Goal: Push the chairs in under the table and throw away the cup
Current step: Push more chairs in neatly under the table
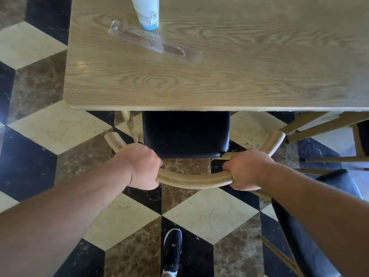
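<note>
A wooden chair with a curved backrest point(191, 179) and a black padded seat point(185, 134) stands at the near edge of the wooden table point(239, 76). The front of the seat is tucked under the tabletop. My left hand point(139, 166) grips the left part of the backrest. My right hand point(245, 169) grips its right part. A white and blue paper cup point(146, 12) stands upright on the table at the far left. Its top is cut off by the frame.
A clear plastic sleeve point(155, 44) lies on the table beside the cup. A second chair with a black seat point(311, 226) stands pulled out at the lower right. Wooden legs point(319, 124) show under the table's right side. My black shoe point(172, 250) is on the patterned tile floor.
</note>
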